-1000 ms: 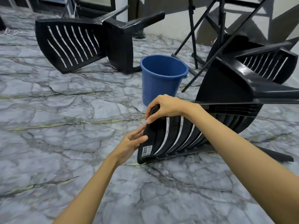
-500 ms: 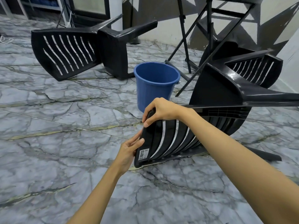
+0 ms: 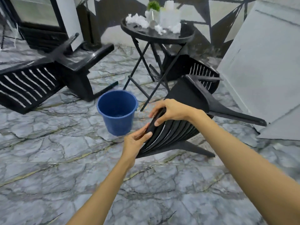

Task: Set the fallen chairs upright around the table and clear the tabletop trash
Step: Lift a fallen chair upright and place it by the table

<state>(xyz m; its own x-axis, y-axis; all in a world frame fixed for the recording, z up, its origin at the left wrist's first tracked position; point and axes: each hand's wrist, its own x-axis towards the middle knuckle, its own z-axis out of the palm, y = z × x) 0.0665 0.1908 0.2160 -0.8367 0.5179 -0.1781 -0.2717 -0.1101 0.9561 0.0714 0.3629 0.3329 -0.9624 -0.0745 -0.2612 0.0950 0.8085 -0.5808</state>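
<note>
Grip on the nearest chair (image 3: 176,133), which lies on its side on the marble floor just right of a blue bucket (image 3: 118,120). Its slatted backrest faces the viewer and its legs point away to the right. The right hand (image 3: 171,111) takes the upper corner of the backrest, its fingers (image 3: 157,122) curled over the rim. The left hand (image 3: 135,142) takes the same rim lower down, thumb and fingers (image 3: 148,134) pinching it.

The chair looks like one-piece moulded plastic, so it is probably light and stiff, with a smooth, somewhat slippery surface. The backrest rim gives good leverage. The slats appear thinner and may flex, so they are the poorer hold. On the polished floor the lower legs may skid as the chair pivots upright.

A second chair (image 3: 27,88) lies tipped at left, and a third chair (image 3: 201,70) lies behind, beside the folding legs of the bench (image 3: 186,38). Crumpled white trash (image 3: 138,20) sits on the bench top beside a small potted plant (image 3: 153,4).
</note>
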